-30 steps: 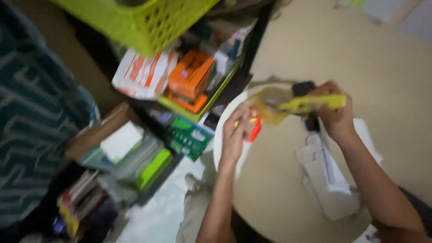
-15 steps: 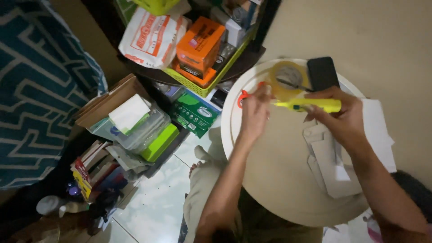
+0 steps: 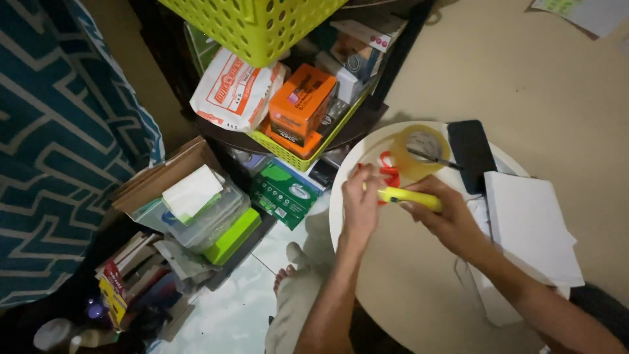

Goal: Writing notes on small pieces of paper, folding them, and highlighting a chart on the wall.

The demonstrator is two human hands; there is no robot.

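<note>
A: Gripped firmly in the right hand (image 3: 449,221): a yellow cutter (image 3: 411,195), held flat above the round white table (image 3: 393,295), fingers wrapped round its body.

B: And the left hand (image 3: 362,204)?

A: Pressed against the cutter's far end, fingers curled over the tip. Could not tell whether pinching it or only touching.

B: Anything close by?

A: Just beyond both hands, red scissors (image 3: 388,172). Past those, a roll of tape (image 3: 422,152) and a black phone (image 3: 470,154). Beside the right wrist, a stack of white paper (image 3: 532,223), jutting over the table's rim.

B: Worst outcome from there?

A: Probably a nicked left fingertip, given bare fingers set right at the working end and no view of any blade. Could have come from a sudden slide or a slipping grip. Possibly also paper knocked to the floor by a right forearm swung outward.

B: Light?

A: Dim, judged no help.
</note>
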